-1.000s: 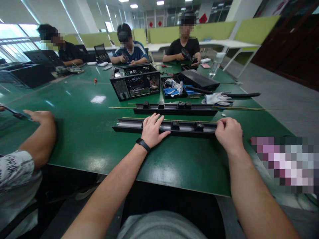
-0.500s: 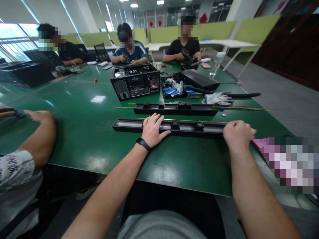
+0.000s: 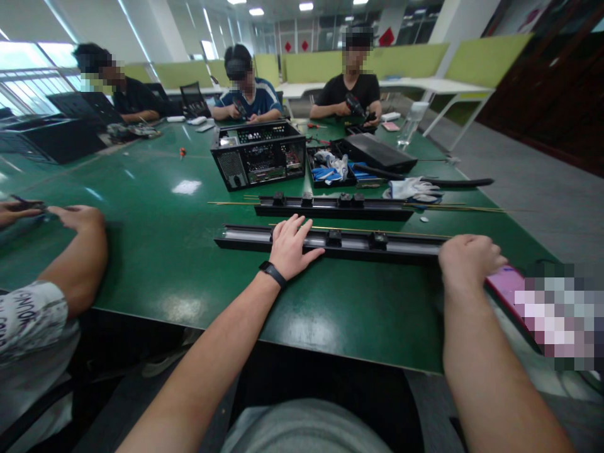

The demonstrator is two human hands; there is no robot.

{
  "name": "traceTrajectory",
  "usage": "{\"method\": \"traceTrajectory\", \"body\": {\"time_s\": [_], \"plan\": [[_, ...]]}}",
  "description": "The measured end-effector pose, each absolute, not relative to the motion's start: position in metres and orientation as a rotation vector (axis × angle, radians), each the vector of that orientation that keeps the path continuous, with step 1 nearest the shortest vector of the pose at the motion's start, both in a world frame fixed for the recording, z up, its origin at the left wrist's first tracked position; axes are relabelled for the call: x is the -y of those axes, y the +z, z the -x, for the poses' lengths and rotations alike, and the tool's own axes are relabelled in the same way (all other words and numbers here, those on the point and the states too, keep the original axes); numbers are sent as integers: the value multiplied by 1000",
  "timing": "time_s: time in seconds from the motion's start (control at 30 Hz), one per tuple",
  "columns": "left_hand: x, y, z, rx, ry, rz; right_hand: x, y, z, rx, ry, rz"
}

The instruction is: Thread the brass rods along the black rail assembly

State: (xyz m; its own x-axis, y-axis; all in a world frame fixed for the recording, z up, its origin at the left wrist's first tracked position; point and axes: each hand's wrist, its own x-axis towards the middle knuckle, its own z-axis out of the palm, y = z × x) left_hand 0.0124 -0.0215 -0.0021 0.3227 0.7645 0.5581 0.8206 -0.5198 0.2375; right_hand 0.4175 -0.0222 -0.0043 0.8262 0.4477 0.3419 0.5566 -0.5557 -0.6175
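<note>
In front of me lies a long black channel rail (image 3: pixel 406 246) with a pale strip inside and small black blocks (image 3: pixel 377 240) on it. My left hand (image 3: pixel 293 246), wearing a dark wristband, rests on it with fingers spread, covering part of another block. A thin brass-coloured rod (image 3: pixel 349 229) runs along the rail's far side. Over the rail's right end my right hand (image 3: pixel 469 261) is closed round the rod's right part; the fingertips are hidden. Behind lies a second, similar rail (image 3: pixel 321 207) with several blocks and more thin rods (image 3: pixel 462 206) beside it.
Beyond the rails stand an open computer case (image 3: pixel 257 157), a box with gloves (image 3: pixel 330 168) and a clear bottle (image 3: pixel 412 124). Another glove (image 3: pixel 413 189) lies right. A pink-edged phone-like item (image 3: pixel 514 292) is near my right arm. A co-worker's hands (image 3: pixel 75 217) are at left; others sit across.
My right hand has moved right, and the brass-coloured rod has slid right with it along the rail. My left hand has stayed on the rail.
</note>
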Motion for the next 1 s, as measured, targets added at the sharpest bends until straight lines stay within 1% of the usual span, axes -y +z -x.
{"method": "traceTrajectory", "body": {"time_s": [0.33,0.57,0.73,0.83,1.0], "plan": [[23,1,-11,1513,-942,2496,28,14,-401,605,-73,2421],[23,1,-11,1514,-965,2490,31,21,-398,581,1,2428],[23,0,-11,1505,-969,2493,31,17,-401,587,-21,2364],[23,-1,-11,1500,-972,2487,31,15,-399,657,-57,2360],[22,-1,-12,1514,-967,2480,35,17,-377,988,-148,2313]]}}
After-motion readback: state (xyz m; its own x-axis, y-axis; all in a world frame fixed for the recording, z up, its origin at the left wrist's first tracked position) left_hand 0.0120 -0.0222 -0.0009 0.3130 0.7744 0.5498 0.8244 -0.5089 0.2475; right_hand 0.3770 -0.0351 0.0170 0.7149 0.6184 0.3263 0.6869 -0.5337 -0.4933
